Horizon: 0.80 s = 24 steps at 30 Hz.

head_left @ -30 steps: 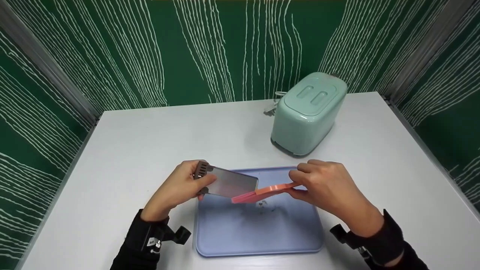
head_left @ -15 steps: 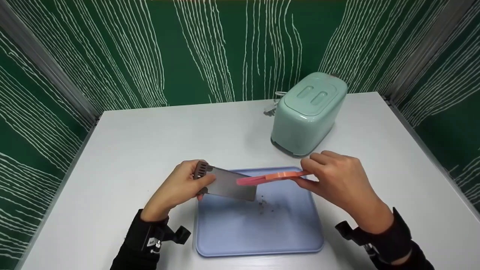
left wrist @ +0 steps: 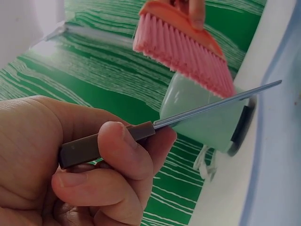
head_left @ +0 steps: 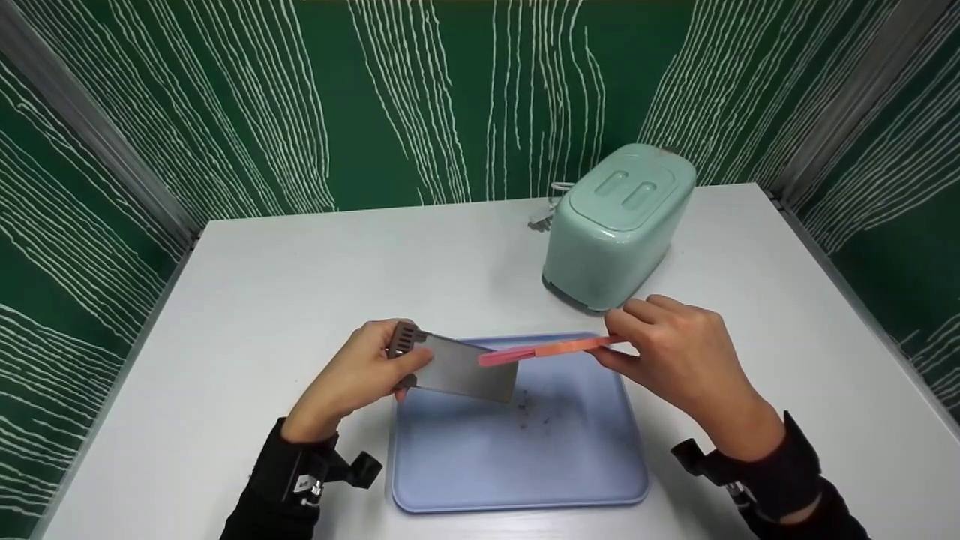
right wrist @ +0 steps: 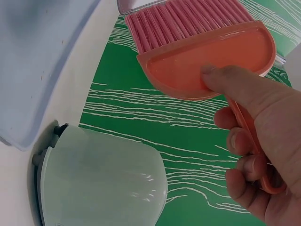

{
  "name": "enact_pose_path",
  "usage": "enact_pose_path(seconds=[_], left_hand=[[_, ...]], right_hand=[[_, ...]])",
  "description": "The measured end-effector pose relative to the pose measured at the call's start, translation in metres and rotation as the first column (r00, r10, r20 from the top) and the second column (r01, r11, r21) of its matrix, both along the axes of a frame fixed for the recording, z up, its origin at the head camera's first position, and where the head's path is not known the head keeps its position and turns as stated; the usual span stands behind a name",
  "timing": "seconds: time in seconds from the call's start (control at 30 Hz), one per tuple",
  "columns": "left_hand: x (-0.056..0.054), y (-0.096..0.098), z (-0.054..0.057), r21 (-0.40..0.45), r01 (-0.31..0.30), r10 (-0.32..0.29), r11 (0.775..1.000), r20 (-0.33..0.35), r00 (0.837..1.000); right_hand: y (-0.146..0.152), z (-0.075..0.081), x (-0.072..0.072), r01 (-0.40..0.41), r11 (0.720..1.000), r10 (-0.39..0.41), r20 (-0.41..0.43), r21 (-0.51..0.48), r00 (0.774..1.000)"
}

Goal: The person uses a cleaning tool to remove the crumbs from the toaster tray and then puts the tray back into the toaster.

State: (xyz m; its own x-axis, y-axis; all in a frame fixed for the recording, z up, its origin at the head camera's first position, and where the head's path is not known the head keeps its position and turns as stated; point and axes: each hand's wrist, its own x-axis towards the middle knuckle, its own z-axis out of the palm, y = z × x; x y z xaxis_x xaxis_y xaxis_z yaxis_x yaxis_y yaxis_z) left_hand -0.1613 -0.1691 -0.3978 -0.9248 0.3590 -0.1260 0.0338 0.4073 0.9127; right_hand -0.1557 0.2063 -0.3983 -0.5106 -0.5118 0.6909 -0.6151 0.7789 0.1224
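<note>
My left hand [head_left: 360, 375] grips the brown-grey slotted end of a flat metal crumb tray [head_left: 463, 371], thumb on top. In the left wrist view the crumb tray [left wrist: 216, 104] appears edge-on, held between thumb and fingers. An orange hand brush [head_left: 566, 347] with pink bristles is in my right hand [head_left: 679, 356]. Its bristles hover over the far end of the crumb tray; whether they touch cannot be told. The right wrist view has my fingers curled round the handle of the brush [right wrist: 202, 66]. Below lies a blue tray [head_left: 517, 472] with small dark crumbs [head_left: 524, 406] on it.
A mint-green toaster [head_left: 611, 225] stands behind the blue tray, to the right, with slots in its top. Its white cord and plug [head_left: 541, 217] lie beside it. Green walls with white lines [head_left: 450, 97] enclose the white table [head_left: 315, 277].
The brush has lifted and shifted right and away, from low over the crumb tray's end to above it. My left hand and the crumb tray have hardly moved.
</note>
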Motion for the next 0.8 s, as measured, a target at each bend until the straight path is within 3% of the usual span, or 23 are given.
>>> enact_pose_path(seconds=[0.5,0.8], left_hand=[[-0.001,0.0002,-0.0003,0.003,0.006,-0.006,1.0,0.008,1.0],[-0.0001,0.0003,0.0004,0.006,0.003,-0.003,1.0,0.006,1.0]], right_hand=[[-0.0035,-0.0072,-0.0037,-0.014,1.0,0.014,-0.034,0.017,0.999],[-0.0049,-0.0072,-0.0011,-0.008,0.999,0.008,0.019,0.044,1.0]])
